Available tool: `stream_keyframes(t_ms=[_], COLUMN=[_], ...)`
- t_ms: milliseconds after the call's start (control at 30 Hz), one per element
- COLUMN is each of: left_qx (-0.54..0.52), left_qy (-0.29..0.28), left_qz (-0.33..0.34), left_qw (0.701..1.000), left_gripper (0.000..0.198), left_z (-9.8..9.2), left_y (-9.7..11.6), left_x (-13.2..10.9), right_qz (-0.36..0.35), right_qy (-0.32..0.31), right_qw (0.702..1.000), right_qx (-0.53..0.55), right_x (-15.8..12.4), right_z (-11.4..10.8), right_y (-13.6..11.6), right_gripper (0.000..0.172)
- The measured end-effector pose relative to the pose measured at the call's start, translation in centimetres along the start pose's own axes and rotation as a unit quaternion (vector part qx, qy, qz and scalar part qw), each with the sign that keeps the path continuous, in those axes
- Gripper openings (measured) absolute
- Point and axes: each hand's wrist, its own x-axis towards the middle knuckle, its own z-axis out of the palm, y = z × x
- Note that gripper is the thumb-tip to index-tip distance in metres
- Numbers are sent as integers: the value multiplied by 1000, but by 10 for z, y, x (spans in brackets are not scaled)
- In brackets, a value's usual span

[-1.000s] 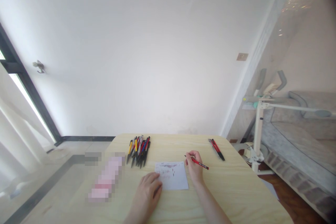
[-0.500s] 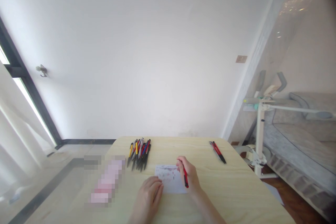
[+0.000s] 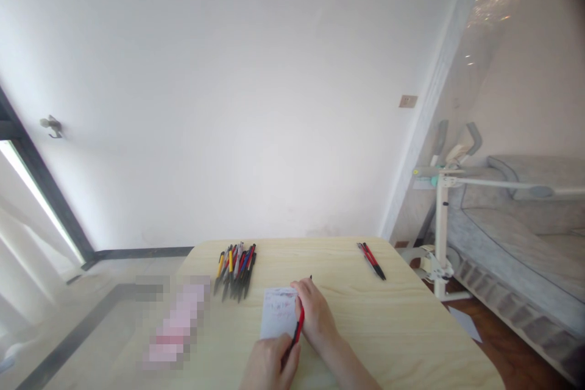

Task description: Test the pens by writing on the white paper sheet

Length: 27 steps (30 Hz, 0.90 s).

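My right hand (image 3: 314, 317) is closed around a red and black pen (image 3: 300, 320), held over the right part of a small white paper (image 3: 278, 312) that carries red and dark scribbles. The pen's tip end sticks up past my fingers near the paper's top right corner. My left hand (image 3: 269, 364) lies at the paper's near edge with its fingers resting on it. A bundle of several pens (image 3: 235, 267), yellow, red, blue and black, lies on the wooden table (image 3: 402, 329) just left of the paper. Two more red and black pens (image 3: 371, 260) lie at the far right.
A blurred pink patch (image 3: 176, 326) covers part of the table's left side. Beyond the table's right edge stand a white lamp stand (image 3: 441, 237) and a grey sofa (image 3: 516, 237). A white wall rises behind the table.
My right hand has moved left with the pen, from the paper's right edge to over the paper, and turned the pen more upright. My left hand slid back to the paper's near edge.
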Motion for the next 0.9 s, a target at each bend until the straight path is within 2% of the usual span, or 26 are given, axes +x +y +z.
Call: stream_keyframes(t_ms=[133,233,333,433,533,667,800,900], left_qx=[22,23,13,7,27,60,69,66], left_qy=[43,76,92,84,59,39,14,-11], left_qz=[-48,-68,-62,-34,1,12,29,38], left_qw=[998,994,994,996,998,997,997,997], left_gripper=[36,36,35,32,32,31,26,21], left_z=[3,2,1,2,5,8,8,7], left_y=[-5,-5,-6,-7,-8,-7,-7,-7], left_x=[0,1,0,0,-2,-2,0,1], right_qz=[8,69,200,291,301,306,330,336], right_qy=[17,71,134,139,133,149,153,147], right_qw=[999,984,935,875,837,808,802,811], right_qx=[48,146,258,361,437,480,474,456], right_x=[-4,-7,-8,-7,-5,-2,-3,-4], right_z=[-2,1,9,14,12,6,7,9], right_y=[-3,-5,-4,-3,-4,-1,4,5], right_gripper=[56,53,41,41,43,45,46,43])
